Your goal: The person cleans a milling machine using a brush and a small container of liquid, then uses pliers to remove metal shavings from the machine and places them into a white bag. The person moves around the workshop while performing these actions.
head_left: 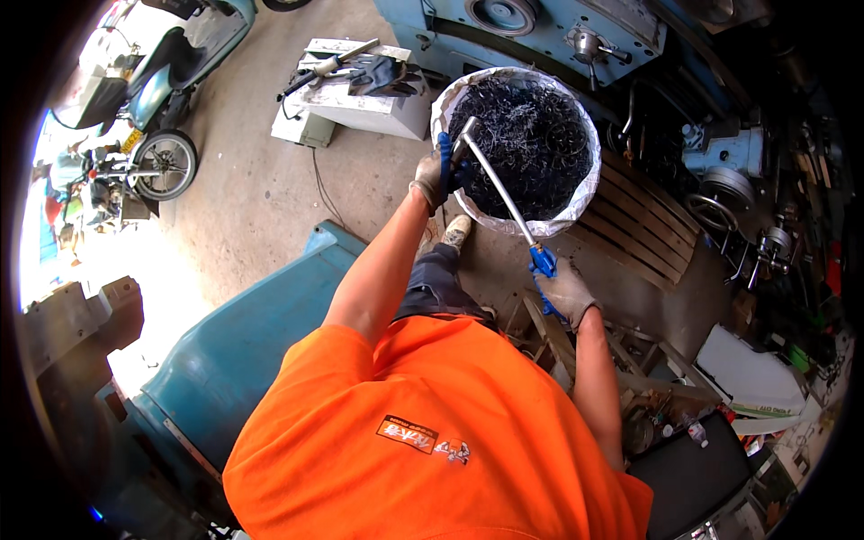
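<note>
A long metal rod (pixel 500 184) with a short crosspiece at its upper end lies slantwise over a round bin (pixel 587 171) with a white liner, full of dark curled metal shavings (pixel 526 135). My left hand (pixel 434 173), in a grey glove with a blue coated palm, is closed round the crosspiece at the bin's left rim. My right hand (pixel 562 292), gloved alike, is closed on the rod's lower end, below and outside the bin. My orange shirt fills the lower middle, and my shoe (pixel 457 232) stands just below the bin.
Blue machinery (pixel 612 36) stands behind and right; a slatted wooden pallet (pixel 639 216) lies beside the bin. A white box (pixel 387 117) with tools and gloves stands left of it. Scooters (pixel 162 162) are at upper left, a blue metal housing (pixel 225 360) at lower left, clutter at lower right.
</note>
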The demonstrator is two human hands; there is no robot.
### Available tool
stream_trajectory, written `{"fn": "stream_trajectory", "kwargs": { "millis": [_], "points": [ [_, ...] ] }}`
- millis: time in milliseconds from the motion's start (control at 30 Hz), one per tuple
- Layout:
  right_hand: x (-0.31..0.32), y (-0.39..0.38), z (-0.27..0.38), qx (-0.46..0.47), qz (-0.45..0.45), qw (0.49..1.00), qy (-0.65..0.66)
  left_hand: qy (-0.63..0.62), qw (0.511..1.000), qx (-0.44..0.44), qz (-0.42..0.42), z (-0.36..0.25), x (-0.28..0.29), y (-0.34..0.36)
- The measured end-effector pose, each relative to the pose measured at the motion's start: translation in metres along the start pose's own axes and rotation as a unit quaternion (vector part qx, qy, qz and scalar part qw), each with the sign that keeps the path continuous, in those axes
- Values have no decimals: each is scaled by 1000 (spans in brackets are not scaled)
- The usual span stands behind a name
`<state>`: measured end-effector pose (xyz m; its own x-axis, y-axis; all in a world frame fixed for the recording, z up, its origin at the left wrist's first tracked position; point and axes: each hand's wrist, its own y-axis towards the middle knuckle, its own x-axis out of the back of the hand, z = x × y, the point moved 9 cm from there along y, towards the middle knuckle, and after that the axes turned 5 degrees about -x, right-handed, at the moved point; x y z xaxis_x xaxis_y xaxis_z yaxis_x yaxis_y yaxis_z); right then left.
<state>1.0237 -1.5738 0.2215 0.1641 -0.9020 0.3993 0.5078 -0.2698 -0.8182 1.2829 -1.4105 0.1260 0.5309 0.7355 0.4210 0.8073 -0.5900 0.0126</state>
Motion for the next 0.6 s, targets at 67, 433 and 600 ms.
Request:
{"fn": "stream_trajectory", "kwargs": {
  "millis": [67, 433, 600],
  "points": [
    [-4, -9, -4, -14, 15, 1000, 2, 130, 989, -60, -40, -10, 9, 0],
    [-11, -26, -12, -5, 46, 997, 63, -629, 739, 242, 17, 64, -42, -1],
    [-28, -33, -39, -18, 30, 996, 77, -682, 669, 294, -23, 42, -48, 0]
  ]
}}
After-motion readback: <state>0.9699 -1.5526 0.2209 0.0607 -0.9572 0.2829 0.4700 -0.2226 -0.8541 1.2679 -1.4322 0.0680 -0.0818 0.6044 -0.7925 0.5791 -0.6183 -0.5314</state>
